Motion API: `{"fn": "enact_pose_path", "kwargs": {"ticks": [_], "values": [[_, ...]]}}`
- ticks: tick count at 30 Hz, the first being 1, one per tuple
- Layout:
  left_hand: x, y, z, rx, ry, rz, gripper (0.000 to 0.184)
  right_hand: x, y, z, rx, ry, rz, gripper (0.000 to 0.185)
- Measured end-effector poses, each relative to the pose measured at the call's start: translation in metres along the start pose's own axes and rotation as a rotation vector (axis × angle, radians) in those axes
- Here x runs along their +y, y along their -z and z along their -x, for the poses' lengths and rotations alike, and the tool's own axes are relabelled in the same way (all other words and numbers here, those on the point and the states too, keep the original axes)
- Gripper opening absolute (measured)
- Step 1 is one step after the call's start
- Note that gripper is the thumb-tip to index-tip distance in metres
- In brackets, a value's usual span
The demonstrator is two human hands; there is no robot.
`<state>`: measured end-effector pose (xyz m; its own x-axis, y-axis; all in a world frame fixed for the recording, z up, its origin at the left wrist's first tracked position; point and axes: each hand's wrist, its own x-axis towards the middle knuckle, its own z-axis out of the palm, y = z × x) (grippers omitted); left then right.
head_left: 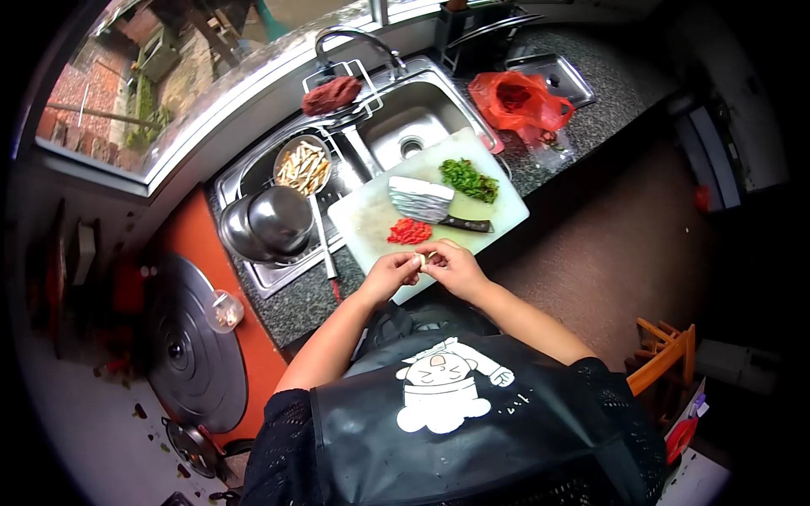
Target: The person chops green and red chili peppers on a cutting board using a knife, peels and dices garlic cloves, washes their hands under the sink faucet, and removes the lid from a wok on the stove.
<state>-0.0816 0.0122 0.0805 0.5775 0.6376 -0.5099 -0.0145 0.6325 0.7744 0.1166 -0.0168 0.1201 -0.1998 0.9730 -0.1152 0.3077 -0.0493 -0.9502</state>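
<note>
In the head view my left hand [391, 275] and my right hand [456, 270] meet over the near edge of a white cutting board [359, 211]. Pinched between the fingertips of both is a small pale piece, seemingly a garlic clove [423, 262]; the fingers cover part of it. Just beyond the hands lies a heap of chopped red pepper [409, 231]. A cleaver [422, 199] rests flat on the board, its dark handle pointing right. Chopped green pepper [470, 180] is piled at the board's far right.
Behind the board is a double steel sink [403, 118] with a faucet [359, 32]. A bowl of pale strips [303, 167] and dark pans [278, 221] occupy its left side. Dark red meat [332, 96] sits on a wire rack. A red plastic bag [516, 101] lies right.
</note>
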Motion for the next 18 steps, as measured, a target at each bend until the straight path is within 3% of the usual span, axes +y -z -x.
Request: {"fn": "enact_pose_path", "kwargs": {"ticks": [3,6,9,14,18], "values": [[-0.001,-0.022,-0.014,0.029,-0.077,0.010,0.029,0.014,0.020,0.006,0.043,-0.094,0.039,0.032],[-0.015,-0.026,-0.033,0.020,0.017,0.084,0.027,0.049,0.033,0.009,0.018,-0.157,-0.214,0.038],[-0.015,-0.036,-0.041,0.071,0.099,0.147,0.024,0.054,0.050,0.009,-0.066,-0.111,-0.109,0.042],[-0.020,-0.053,-0.053,0.178,0.097,0.014,0.016,0.059,0.061,0.001,-0.147,0.096,0.031,0.039],[-0.019,-0.062,-0.052,0.298,0.115,-0.190,0.017,0.079,0.057,-0.008,-0.109,-0.005,-0.042,0.029]]}}
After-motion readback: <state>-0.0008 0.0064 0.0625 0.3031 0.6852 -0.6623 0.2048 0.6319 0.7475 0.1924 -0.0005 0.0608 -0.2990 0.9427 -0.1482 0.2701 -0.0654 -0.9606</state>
